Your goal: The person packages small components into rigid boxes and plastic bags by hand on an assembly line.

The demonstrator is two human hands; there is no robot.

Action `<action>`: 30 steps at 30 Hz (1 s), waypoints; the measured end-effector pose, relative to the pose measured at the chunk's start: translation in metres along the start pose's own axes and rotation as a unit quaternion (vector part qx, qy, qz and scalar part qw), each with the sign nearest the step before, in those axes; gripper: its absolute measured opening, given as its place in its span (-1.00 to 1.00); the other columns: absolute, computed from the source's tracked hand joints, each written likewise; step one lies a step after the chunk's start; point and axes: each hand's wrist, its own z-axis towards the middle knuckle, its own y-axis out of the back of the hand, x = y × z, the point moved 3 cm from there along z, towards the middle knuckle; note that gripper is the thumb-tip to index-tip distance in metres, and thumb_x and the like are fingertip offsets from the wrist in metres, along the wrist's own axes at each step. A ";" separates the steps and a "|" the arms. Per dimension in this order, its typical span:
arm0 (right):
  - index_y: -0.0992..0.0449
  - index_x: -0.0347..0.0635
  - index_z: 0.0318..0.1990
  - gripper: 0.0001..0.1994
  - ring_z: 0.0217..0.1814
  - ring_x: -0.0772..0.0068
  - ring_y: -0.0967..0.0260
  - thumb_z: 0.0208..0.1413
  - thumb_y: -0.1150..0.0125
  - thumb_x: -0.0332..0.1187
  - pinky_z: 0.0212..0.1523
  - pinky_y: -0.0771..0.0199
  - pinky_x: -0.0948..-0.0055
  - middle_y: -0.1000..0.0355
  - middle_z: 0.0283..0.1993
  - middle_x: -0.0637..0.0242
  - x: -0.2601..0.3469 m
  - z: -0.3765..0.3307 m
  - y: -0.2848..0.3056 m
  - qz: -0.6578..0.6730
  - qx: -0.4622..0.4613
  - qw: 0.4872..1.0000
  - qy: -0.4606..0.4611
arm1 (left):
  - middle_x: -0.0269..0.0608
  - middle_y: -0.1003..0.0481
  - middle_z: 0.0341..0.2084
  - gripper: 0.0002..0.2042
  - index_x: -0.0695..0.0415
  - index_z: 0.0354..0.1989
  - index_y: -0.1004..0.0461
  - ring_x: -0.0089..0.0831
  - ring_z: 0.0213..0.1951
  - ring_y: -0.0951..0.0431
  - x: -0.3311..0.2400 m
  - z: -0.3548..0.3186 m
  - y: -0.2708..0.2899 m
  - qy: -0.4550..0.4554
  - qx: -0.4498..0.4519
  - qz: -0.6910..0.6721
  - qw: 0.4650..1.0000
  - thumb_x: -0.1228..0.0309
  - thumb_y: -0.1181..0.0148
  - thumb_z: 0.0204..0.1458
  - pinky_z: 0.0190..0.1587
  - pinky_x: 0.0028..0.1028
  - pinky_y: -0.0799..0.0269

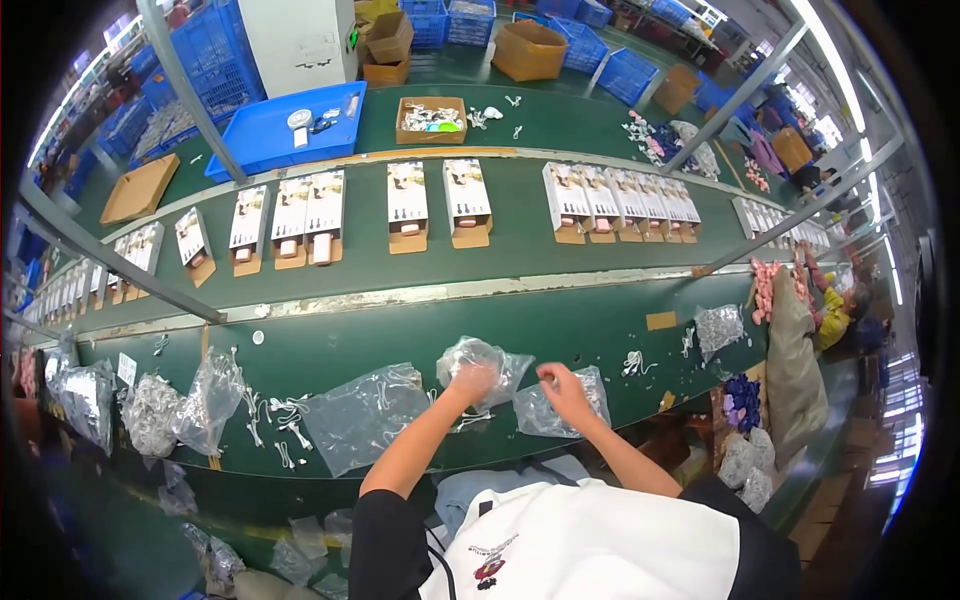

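Far-left sacks: you have a cable-filled bag near the left end of the green table, off to the side, perhaps so it doesn't crowd your hands.
Loose cables: the white cables lie scattered and unbagged to your left, probably spread so single pieces are easy to pick out.
Flat bag: the transparent bag lies spread near the table's front edge, with a few cables showing at it, likely laid flat to stay within reach.
Boxes beyond: 2 open boxes stand apart on the far strip, near flaps folded toward you, which seems to leave their pale contents facing your side.
Left hand: yours rests on the crumpled bag, the piece you are working at, just ahead of your body; it seems to steady the loose plastic. Your fingertips are hidden, so I cannot tell whether they are clamped.
Right hand: yours hovers over or touches a second bag, fingers curled; I cannot tell if they meet or pinch anything.
Right side: a cable bundle and a filled bag sit well apart from you, maybe parked there.
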 end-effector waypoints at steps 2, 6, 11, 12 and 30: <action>-0.26 -0.11 0.20 -0.45 0.15 0.27 -0.27 0.00 -0.25 -0.41 -0.05 -0.41 0.39 -0.21 0.19 0.15 0.004 0.024 -0.025 0.019 0.028 0.998 0.062 | 0.07 -0.55 -0.33 -0.81 0.17 -0.24 -0.43 0.02 -0.29 -0.58 0.007 -0.018 0.004 0.033 -0.015 -0.056 0.998 0.36 -0.01 0.03 -0.26 -0.06 -0.48; -0.03 -0.09 0.34 -0.25 0.32 0.14 -0.06 -0.02 -0.28 -0.37 0.16 -0.27 0.31 0.04 0.31 -0.02 0.009 0.065 -0.070 0.197 0.115 0.973 0.024 | 0.05 -0.54 -0.20 -0.58 0.12 0.06 -0.36 0.01 -0.12 -0.53 0.020 -0.040 0.012 0.071 -0.053 -0.238 0.967 0.31 -0.17 -0.01 -0.08 -0.18 -0.43; -0.25 -0.14 0.18 -0.42 0.03 0.39 -0.31 -0.02 -0.32 -0.37 -0.08 -0.39 0.41 -0.32 0.04 0.12 0.030 0.101 -0.085 0.067 0.017 0.998 0.012 | -0.10 -0.52 -0.09 -0.58 0.18 0.04 -0.40 -0.29 -0.05 -0.49 0.038 -0.068 0.009 0.077 -0.129 -0.590 0.794 0.35 -0.25 -0.02 0.03 -0.32 -0.36; -0.33 -0.17 0.09 -0.52 -0.11 0.48 -0.38 -0.01 -0.33 -0.37 -0.18 -0.42 0.46 -0.44 -0.10 0.20 0.034 0.100 -0.093 0.233 0.119 0.958 -0.121 | -0.12 -0.52 -0.10 -0.60 0.20 0.03 -0.39 -0.32 -0.06 -0.49 0.039 -0.069 0.010 0.080 -0.128 -0.557 0.817 0.34 -0.23 0.01 0.03 -0.33 -0.36; -0.32 -0.11 -0.35 -0.87 -0.32 -0.06 -0.38 -0.08 -0.11 -0.47 -0.38 -0.33 0.03 -0.37 -0.42 0.15 0.028 0.082 -0.025 -0.070 -0.328 0.942 0.006 | -0.05 -0.44 -0.33 -0.79 0.18 -0.16 -0.42 -0.05 -0.20 -0.47 -0.048 -0.107 0.106 0.005 -0.184 -0.027 0.982 0.41 -0.11 0.03 -0.22 -0.18 -0.42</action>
